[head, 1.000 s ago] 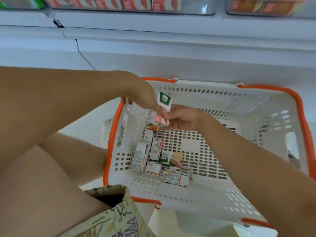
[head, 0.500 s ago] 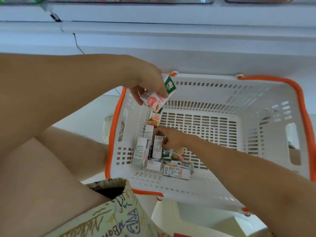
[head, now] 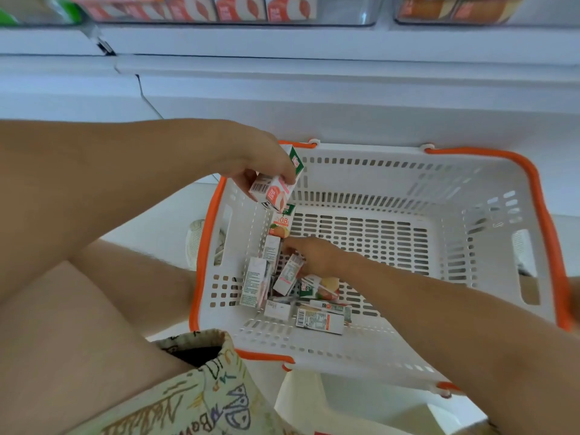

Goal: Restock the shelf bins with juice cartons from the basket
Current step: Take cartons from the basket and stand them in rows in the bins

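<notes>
I see a white basket (head: 470, 196) with an orange rim, sitting below a white shelf (head: 314, 89). My left hand (head: 263, 164) hangs over the basket's far-left corner, its grip closed around a juice carton (head: 276, 186): pink-and-white with a green top, tilted, barcode end toward the left. Looks like a second carton may be tucked behind it in the same grip, can't tell for sure. My right hand (head: 317, 259) is down inside the basket at the left side, fingers curled onto a white-pink carton (head: 288, 274) that stands tilted in the pile; grip is closing on it, thumb side hidden. Loose cartons (head: 320, 320) are bunched on the basket floor along the left wall toward the near-left corner, some lying flat, some leaning. One orange-label carton (head: 281, 221) leans up against the left wall just under the left hand. Rest of the basket floor, centre to right, is bare grid. Shelf bins (head: 361, 14) along the top edge of view are clear plastic and hold rows of red-orange cartons; another bin (head: 455, 11) at the far right holds orange ones. Patterned shorts (head: 204, 403) and a bare thigh fill the near-left.
</notes>
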